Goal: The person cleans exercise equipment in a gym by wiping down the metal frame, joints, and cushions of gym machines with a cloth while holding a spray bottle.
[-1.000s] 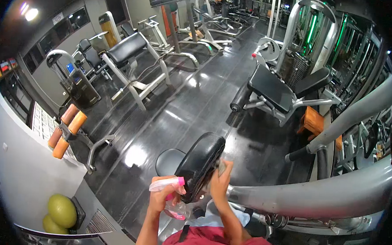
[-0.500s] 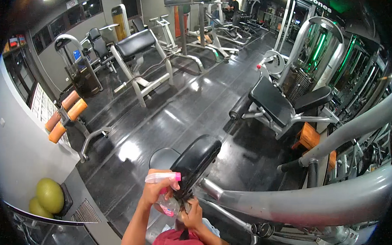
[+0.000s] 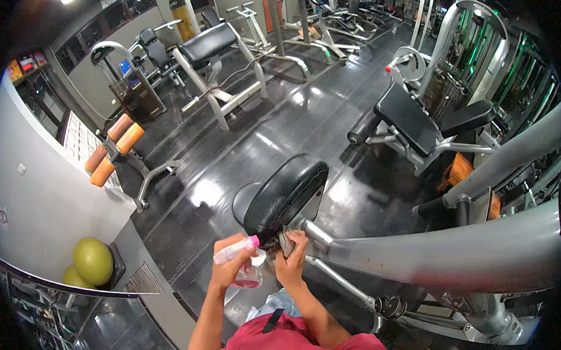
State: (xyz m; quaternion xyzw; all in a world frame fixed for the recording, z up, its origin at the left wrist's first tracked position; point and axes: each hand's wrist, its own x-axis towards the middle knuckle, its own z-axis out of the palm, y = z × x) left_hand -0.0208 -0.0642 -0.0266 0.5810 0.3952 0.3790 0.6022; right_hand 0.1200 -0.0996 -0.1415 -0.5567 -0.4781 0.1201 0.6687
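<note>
My left hand [image 3: 227, 266] is wrapped round a clear spray bottle [image 3: 249, 276] with a white and pink trigger head. Its nozzle points right, toward the lower end of a black padded seat [image 3: 286, 191]. In my right hand [image 3: 293, 255] is a bunched greyish cloth [image 3: 285, 242], held against or very close to the pad's lower edge. Part of the cloth is hidden by the fingers. The pad is mounted on a thick silver frame tube [image 3: 415, 253] that runs off to the right.
A preacher-curl bench [image 3: 209, 47] stands ahead on the left, and a black padded machine [image 3: 408, 118] on the right. Orange foam rollers [image 3: 130, 138] stick out at left. Green balls [image 3: 93, 261] rest by the wall. Dark rubber flooring [image 3: 257, 139] lies between the machines.
The view has tilted down and shifted left. My right hand has moved up with the cloth to the pad's lower edge. The spray bottle stays in my left hand.
</note>
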